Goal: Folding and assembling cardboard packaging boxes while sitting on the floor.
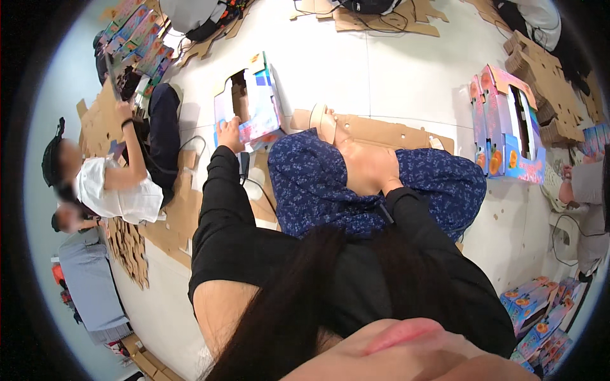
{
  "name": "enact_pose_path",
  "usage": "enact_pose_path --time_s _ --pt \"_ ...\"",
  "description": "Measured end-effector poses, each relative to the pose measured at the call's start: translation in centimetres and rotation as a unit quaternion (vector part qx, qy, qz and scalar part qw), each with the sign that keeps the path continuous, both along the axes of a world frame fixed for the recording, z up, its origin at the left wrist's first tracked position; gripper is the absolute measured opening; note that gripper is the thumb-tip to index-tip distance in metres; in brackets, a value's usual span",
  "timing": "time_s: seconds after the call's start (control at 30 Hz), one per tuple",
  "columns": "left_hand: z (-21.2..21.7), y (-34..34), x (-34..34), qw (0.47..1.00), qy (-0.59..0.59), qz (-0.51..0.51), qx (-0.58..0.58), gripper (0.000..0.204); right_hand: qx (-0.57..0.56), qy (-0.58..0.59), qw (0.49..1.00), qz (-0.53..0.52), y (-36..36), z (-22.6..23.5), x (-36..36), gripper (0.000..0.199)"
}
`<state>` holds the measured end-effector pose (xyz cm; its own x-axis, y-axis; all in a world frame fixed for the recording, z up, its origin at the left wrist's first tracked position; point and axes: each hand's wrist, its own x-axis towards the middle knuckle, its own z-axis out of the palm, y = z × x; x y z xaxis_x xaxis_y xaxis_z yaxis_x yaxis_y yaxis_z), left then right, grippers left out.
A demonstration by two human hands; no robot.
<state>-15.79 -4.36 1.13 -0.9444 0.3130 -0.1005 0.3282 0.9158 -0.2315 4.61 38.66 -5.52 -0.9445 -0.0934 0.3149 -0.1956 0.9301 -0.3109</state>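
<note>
A colourful printed cardboard box (260,120) stands on the floor ahead and left of centre, a long cut-out opening in its upper face. My left hand (230,134) is at the box's near left corner, its thumb and fingers closed over the edge. On my bare lower leg, between the folds of a blue patterned skirt (305,184), rests my right hand (386,170). Its fingers seem to lie flat there, though their outlines blend with the leg. A small dark object (244,164) with a cable lies just below my left wrist.
Two similar printed boxes (508,127) stand together at the right. A flat cardboard sheet (406,132) lies ahead of my legs. Stacked brown cardboard (540,89) is at the far right. At the left sits a co-worker in a white shirt (117,190), near more cardboard. More printed boxes (540,311) lie lower right.
</note>
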Motion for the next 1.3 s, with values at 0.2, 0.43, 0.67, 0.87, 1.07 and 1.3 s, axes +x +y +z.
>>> enact_pose_path --time_s 0.2,0.43,0.67,0.87,1.07,1.3 --pt "-1.1 -2.4 1.2 0.952 -0.159 0.223 -0.139 0.096 -0.002 0.021 1.000 -0.004 0.2 -0.6 0.0 0.018" --pt "-5.0 -0.2 3.6 0.973 -0.129 0.181 0.064 0.129 -0.005 0.037 0.999 0.002 0.2 -0.6 -0.2 0.017" --pt "-7.0 2.6 4.2 0.951 -0.041 0.269 0.146 0.116 0.006 0.008 1.000 0.007 0.0 0.1 0.0 0.025" --pt "-5.3 4.0 4.2 0.957 -0.089 0.260 0.096 0.103 -0.013 0.032 0.999 -0.003 0.1 -0.3 0.0 0.019" --pt "-7.2 2.1 2.9 0.957 -0.066 0.260 0.107 0.092 -0.009 0.022 1.000 0.009 0.0 0.3 -0.3 0.022" --pt "-7.9 1.5 0.1 0.956 -0.048 0.266 0.116 0.086 -0.010 0.023 1.000 0.010 0.0 0.5 -0.2 0.029"
